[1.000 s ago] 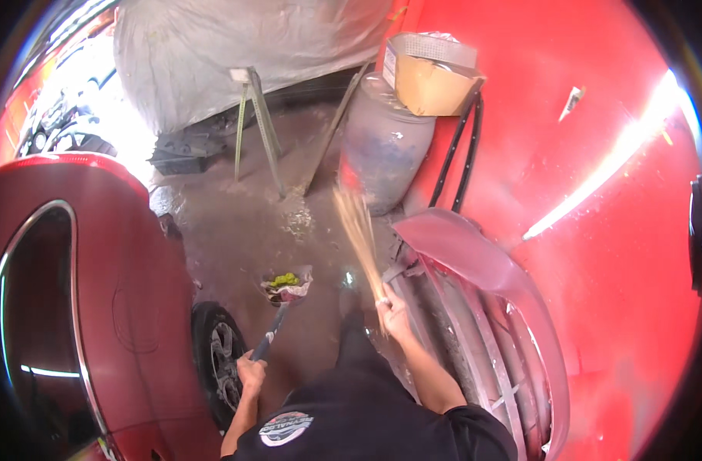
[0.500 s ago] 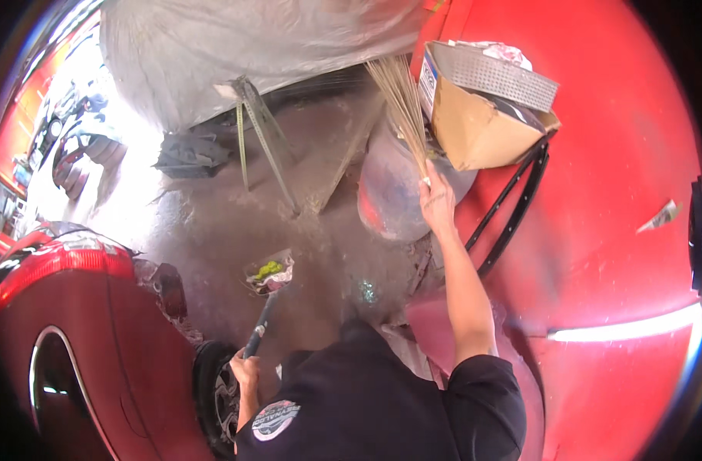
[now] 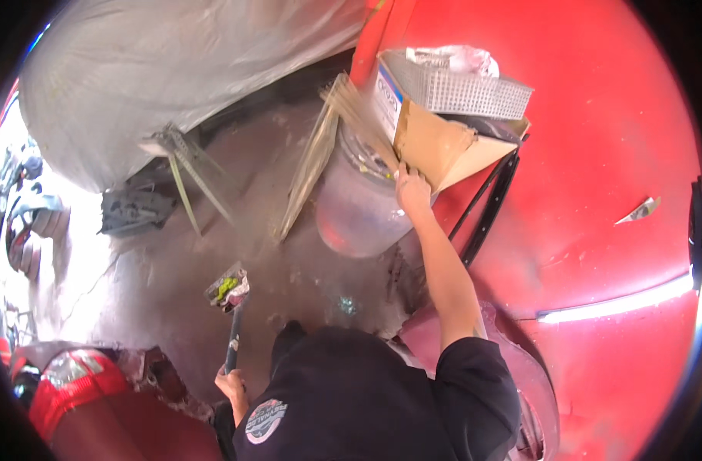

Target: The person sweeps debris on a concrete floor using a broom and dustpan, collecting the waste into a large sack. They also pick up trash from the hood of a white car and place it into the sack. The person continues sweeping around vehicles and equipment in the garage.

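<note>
My left hand (image 3: 231, 386) is wrapped round the dark handle of a dustpan (image 3: 234, 338), low at the left of my body. Crumpled paper and a yellow-green scrap (image 3: 228, 287) lie at its far end. With my right arm stretched forward, my right hand (image 3: 412, 189) grips the base of a stick broom (image 3: 359, 111). The broom's thin bristles fan away toward the far left, slightly blurred, above a cloudy plastic bin (image 3: 359, 219). Just right of that hand, close to the fingers, stands an open cardboard box (image 3: 435, 146).
A perforated grey basket (image 3: 474, 88) tops the box, beside a red panel (image 3: 597, 154). A grey sheet (image 3: 190, 54) hangs at the far side. A metal stand (image 3: 183, 165) and a black part (image 3: 136, 211) occupy the floor. A red car's tail light (image 3: 74, 384) is near left.
My view has turned, so the surroundings sit farther left. The broom and my right hand have come nearer the box, over the bin. Both hands keep their hold.
</note>
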A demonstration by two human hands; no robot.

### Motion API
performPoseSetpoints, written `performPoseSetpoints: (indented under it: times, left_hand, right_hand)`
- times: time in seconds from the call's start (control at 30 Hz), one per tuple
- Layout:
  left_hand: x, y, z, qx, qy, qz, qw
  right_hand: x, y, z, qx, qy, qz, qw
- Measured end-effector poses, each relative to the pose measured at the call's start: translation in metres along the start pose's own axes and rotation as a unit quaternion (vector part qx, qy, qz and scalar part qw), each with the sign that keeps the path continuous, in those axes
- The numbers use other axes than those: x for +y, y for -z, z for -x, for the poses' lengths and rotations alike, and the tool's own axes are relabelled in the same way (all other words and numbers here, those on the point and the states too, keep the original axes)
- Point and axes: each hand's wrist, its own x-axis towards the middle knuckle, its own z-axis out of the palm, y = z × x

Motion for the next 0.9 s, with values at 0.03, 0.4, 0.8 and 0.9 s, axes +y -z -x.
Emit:
performPoseSetpoints:
  times: [0.03, 0.4, 0.8, 0.9]
  left_hand:
    - [0.008, -0.002, -0.013, 0.000, 0.009, -0.004, 1.000]
    - [0.064, -0.014, -0.123, -0.037, -0.018, -0.097, 0.994]
    - [0.126, -0.096, -0.123, 0.006, -0.017, -0.097, 0.995]
    - [0.150, -0.118, -0.110, 0.041, 0.019, -0.093, 0.995]
  right_hand:
    - [-0.003, 0.009, 0.000, 0.004, 0.001, 0.012, 1.000]
    - [-0.055, 0.204, -0.040, 0.236, 0.130, -0.118, 0.956]
    - [0.166, 0.244, -0.302, -0.058, -0.056, -0.035, 0.996]
    - [0.188, 0.222, -0.324, -0.152, -0.070, 0.041, 0.985]
